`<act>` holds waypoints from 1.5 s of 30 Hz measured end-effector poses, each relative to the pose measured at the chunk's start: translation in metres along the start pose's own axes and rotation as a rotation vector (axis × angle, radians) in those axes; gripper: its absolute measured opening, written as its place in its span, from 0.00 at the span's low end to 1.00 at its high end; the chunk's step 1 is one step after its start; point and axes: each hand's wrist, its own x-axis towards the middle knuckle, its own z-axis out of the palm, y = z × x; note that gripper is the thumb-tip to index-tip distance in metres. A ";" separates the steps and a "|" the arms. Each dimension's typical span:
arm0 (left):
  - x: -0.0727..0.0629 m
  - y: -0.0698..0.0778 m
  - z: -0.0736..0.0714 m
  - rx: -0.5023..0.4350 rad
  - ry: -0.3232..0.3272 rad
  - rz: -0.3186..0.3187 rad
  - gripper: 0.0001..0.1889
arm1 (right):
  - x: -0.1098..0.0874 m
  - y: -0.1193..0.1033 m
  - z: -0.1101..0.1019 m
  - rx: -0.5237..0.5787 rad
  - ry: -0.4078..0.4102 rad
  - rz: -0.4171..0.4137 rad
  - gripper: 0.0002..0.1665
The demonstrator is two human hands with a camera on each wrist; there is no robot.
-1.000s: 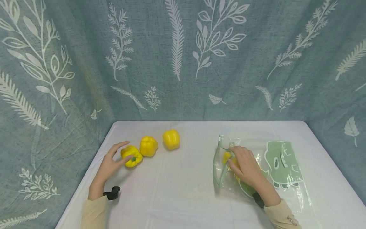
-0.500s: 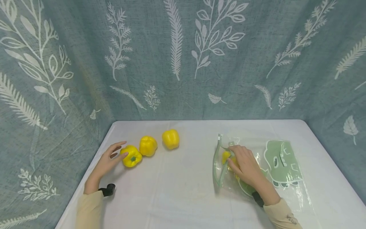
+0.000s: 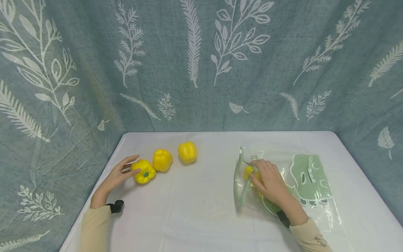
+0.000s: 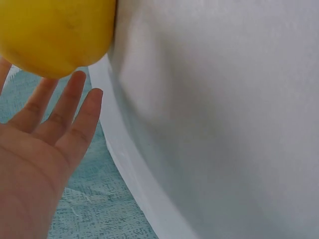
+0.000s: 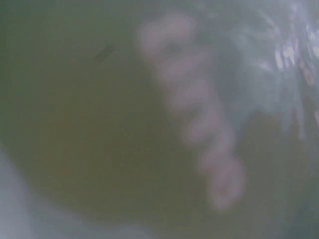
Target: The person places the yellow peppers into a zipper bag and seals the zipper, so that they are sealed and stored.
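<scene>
My left hand (image 3: 114, 175) reaches around the left side of a yellow bell pepper (image 3: 143, 171), its thumb overlapping the near side. In the left wrist view, the fingers (image 4: 84, 107) stretch out loosely, with tips close to the pepper's lower edge (image 4: 60, 37). At the right, my right hand (image 3: 272, 183) pinches the mouth of a clear zip bag (image 3: 322, 218) with green prints. The bag's green-edged mouth gapes to the left, and something yellow (image 3: 248, 172) shows inside, partly covered by the hand. Only blurred green printed plastic (image 5: 99, 139) fills the right wrist view.
Two more yellow bell peppers lie to the right of the first: one close beside it (image 3: 162, 160), one farther back (image 3: 187, 152). They rest on a white-covered table (image 3: 204, 210). A patterned blue-green curtain (image 3: 201, 105) stands behind and along both sides.
My left hand has shifted slightly left and its thumb has drawn back from the pepper's stem toward its left side. The right hand and bag have stayed in place.
</scene>
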 end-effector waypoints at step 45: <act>-0.014 0.004 0.006 0.062 -0.005 -0.043 0.35 | 0.001 -0.001 0.000 0.002 -0.007 0.004 0.23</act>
